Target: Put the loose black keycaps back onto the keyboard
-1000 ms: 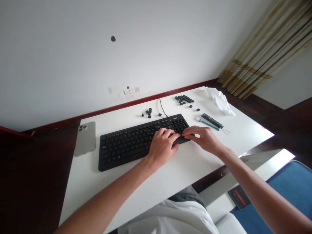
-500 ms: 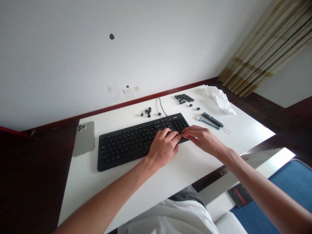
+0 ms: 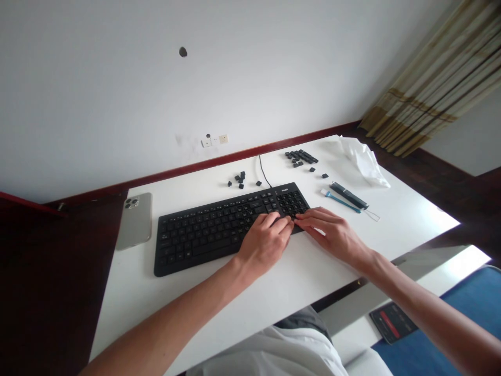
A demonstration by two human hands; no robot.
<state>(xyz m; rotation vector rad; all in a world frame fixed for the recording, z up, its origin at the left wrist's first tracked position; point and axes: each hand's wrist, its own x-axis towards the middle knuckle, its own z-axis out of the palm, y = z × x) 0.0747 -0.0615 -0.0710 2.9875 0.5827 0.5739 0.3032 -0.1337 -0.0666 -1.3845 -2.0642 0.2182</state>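
A black keyboard [image 3: 199,235] lies slanted on the white table, its number pad at the right end showing bare sockets. My left hand [image 3: 266,237] rests across the keyboard's lower right part, fingers curled and bunched near the number pad. Close beside it, my right hand [image 3: 326,227] reaches in from the right, its thumb and fingers pinched at the pad's lower edge. The fingertips of both hands almost meet; whatever is between them is too small or hidden to make out. Loose black keycaps [image 3: 301,155] lie behind the pad, and a smaller group of keycaps [image 3: 240,179] sits behind the keyboard.
On the white table [image 3: 156,308], a phone [image 3: 135,222] lies left of the keyboard. To the right are a blue brush [image 3: 342,201], a dark strip-shaped tool [image 3: 350,194] with a wire loop, and a white plastic bag [image 3: 364,162]. A cable [image 3: 264,171] runs back toward the wall.
The camera view has shifted slightly. My right hand's fingertips have drawn a little away from my left hand's, leaving a small gap at the number pad. The keyboard and loose keycaps stay put.
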